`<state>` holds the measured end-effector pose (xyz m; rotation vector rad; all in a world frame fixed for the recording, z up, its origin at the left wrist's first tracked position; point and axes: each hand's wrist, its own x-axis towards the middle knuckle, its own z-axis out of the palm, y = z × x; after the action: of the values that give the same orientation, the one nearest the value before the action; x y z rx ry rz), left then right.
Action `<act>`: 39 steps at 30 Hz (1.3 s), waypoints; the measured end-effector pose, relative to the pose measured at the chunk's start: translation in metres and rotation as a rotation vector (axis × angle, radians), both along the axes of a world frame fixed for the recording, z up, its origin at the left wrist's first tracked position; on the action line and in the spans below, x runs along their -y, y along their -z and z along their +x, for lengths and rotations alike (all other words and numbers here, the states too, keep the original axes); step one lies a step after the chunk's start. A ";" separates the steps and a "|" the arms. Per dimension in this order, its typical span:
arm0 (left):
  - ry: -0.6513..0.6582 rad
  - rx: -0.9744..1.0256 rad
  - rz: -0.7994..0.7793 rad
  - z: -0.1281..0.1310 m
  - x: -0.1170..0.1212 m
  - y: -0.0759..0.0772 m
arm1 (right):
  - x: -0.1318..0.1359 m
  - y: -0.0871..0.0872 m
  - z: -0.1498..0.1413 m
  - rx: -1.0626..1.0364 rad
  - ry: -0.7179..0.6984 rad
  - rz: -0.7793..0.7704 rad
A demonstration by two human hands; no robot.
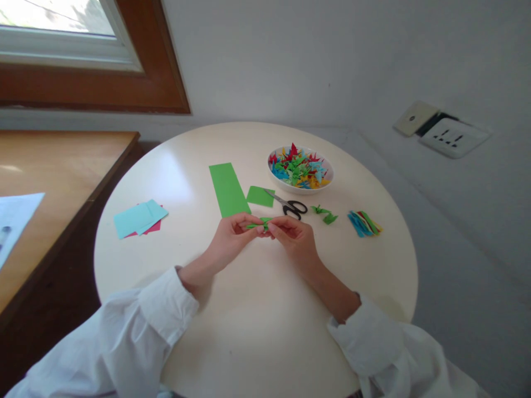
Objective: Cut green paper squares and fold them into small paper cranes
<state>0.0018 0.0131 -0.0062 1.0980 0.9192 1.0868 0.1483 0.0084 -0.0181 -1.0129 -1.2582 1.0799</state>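
Between both hands, over the middle of the table, is a small folded green paper (265,220). My left hand (233,236) pinches its left part, and my right hand (295,239) pinches its right part. Fingertips cover much of the paper, so its exact shape is hard to make out. Just beyond the left hand lies a long green paper strip (228,189). A smaller green paper piece (259,195) lies beside it, touched by the blade tips of black-handled scissors (292,207). Several small folded green papers (327,215) rest right of the scissors.
A white bowl (301,190) full of colourful folded paper pieces stands at the back. Light blue and red paper sheets (139,218) lie at the left of the round table (257,331); thin coloured strips (365,224) are at the right. A wooden table (62,160) stands beside it.
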 end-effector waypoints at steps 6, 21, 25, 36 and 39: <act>-0.030 -0.058 0.108 0.000 0.001 -0.002 | 0.000 0.000 -0.001 0.059 0.005 0.022; -0.222 -0.158 0.125 0.008 0.003 0.005 | 0.004 0.004 -0.007 0.242 0.111 0.151; -0.246 -0.179 0.156 0.011 0.006 0.005 | 0.006 0.006 -0.006 0.322 0.157 0.233; -0.328 -0.186 0.199 0.022 0.012 0.005 | 0.009 0.002 -0.012 0.398 0.297 0.373; -0.335 -0.177 0.210 0.022 0.012 0.005 | 0.010 0.002 -0.012 0.408 0.312 0.356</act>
<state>0.0242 0.0010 -0.0114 1.2566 1.1792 1.4009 0.1359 -0.0016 -0.0198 -1.1359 -1.4901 0.3986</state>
